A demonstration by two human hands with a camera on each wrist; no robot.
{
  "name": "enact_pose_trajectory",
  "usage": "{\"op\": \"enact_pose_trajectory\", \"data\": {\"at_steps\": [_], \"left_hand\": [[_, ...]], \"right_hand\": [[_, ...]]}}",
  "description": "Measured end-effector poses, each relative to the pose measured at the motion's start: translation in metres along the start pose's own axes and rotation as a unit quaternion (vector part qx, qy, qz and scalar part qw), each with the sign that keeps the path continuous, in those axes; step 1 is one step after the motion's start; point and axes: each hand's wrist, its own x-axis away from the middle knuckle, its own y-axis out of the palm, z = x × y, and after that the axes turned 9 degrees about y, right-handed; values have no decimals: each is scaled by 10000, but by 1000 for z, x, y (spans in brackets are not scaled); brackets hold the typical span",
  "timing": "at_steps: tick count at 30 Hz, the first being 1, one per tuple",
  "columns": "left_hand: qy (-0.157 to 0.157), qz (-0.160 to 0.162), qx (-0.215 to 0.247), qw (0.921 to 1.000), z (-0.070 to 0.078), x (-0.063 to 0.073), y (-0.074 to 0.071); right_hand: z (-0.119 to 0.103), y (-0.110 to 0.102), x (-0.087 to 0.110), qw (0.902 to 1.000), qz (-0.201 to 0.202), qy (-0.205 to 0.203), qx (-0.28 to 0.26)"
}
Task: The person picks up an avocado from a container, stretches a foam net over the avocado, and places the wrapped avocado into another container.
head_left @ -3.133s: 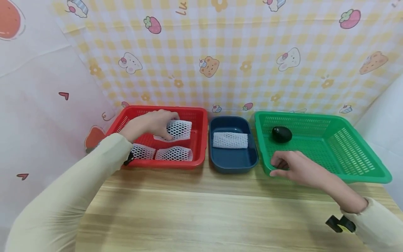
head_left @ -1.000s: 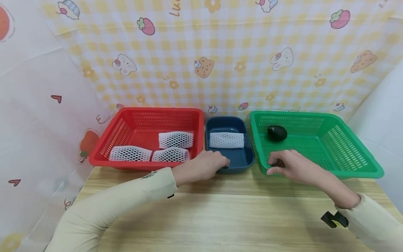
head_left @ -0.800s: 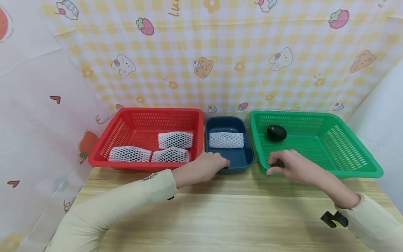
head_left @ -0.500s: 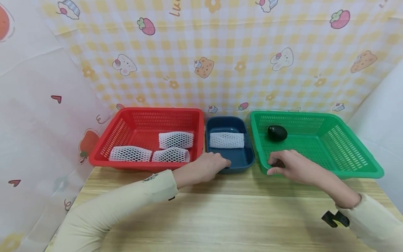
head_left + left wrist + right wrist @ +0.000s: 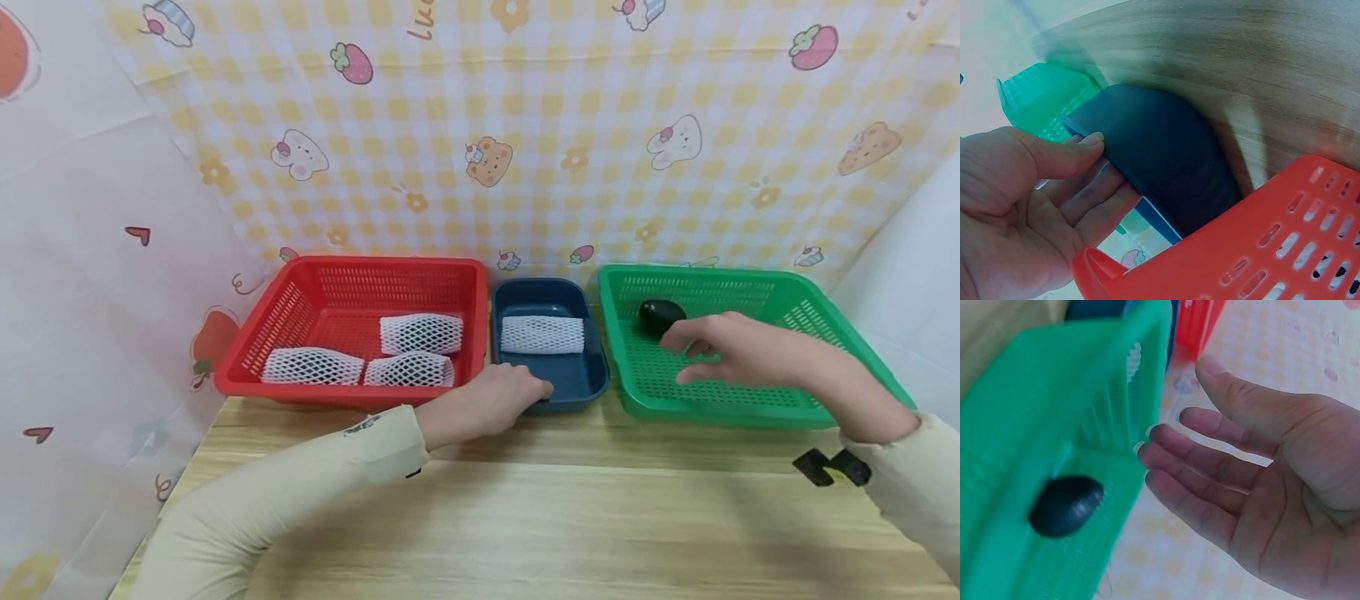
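My left hand (image 5: 491, 400) pinches the near rim of the dark blue tray (image 5: 562, 390); the left wrist view has the thumb outside its wall and the fingers inside. A white foam net sleeve (image 5: 542, 334) lies across that tray. Over the green basket (image 5: 637, 406) my right hand (image 5: 742, 350) is held with fingers apart and loosely bent, nothing in it. Just beyond its fingertips sits a dark, glossy avocado (image 5: 660, 316), which the right wrist view shows whole (image 5: 1066, 505) on the basket floor.
At left stands a red basket (image 5: 300, 389) with three net-wrapped pieces (image 5: 422, 333) in it, dark through the mesh. All three containers stand side by side on a wooden table (image 5: 525, 525), against a checked cloth (image 5: 555, 108) at the back.
Earlier my left hand set a net-wrapped piece down in the red basket, then moved right to the blue tray's rim. My right hand has just left the green basket's near rim, moving inward over it.
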Motion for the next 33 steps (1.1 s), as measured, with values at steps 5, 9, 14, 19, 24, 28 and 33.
{"op": "enact_pose_trajectory", "data": {"at_steps": [5, 9, 14, 19, 24, 28, 33], "left_hand": [[-9, 18, 17, 10000, -1, -1, 2], [-54, -8, 0, 10000, -1, -1, 3], [-31, -5, -155, 9999, 1, -2, 4], [-61, 5, -211, 9998, 1, -2, 3], [-80, -29, -232, 9997, 2, -3, 3], [-108, -81, -212, 9997, 1, -2, 2], [-117, -92, -263, 9995, 1, -2, 2]], "right_hand": [[13, -13, -12, 9991, -105, 273, 321], [26, -20, -25, 9971, -359, 529, 400], [42, -34, -41, 9915, -780, 1021, 206], [56, -42, -56, 9883, -1021, 1099, 270], [67, -39, -70, 9862, -1090, 1177, 418], [78, -33, -83, 9813, -1230, 1416, 435], [92, -21, -97, 9806, -1267, 1444, 387]]}}
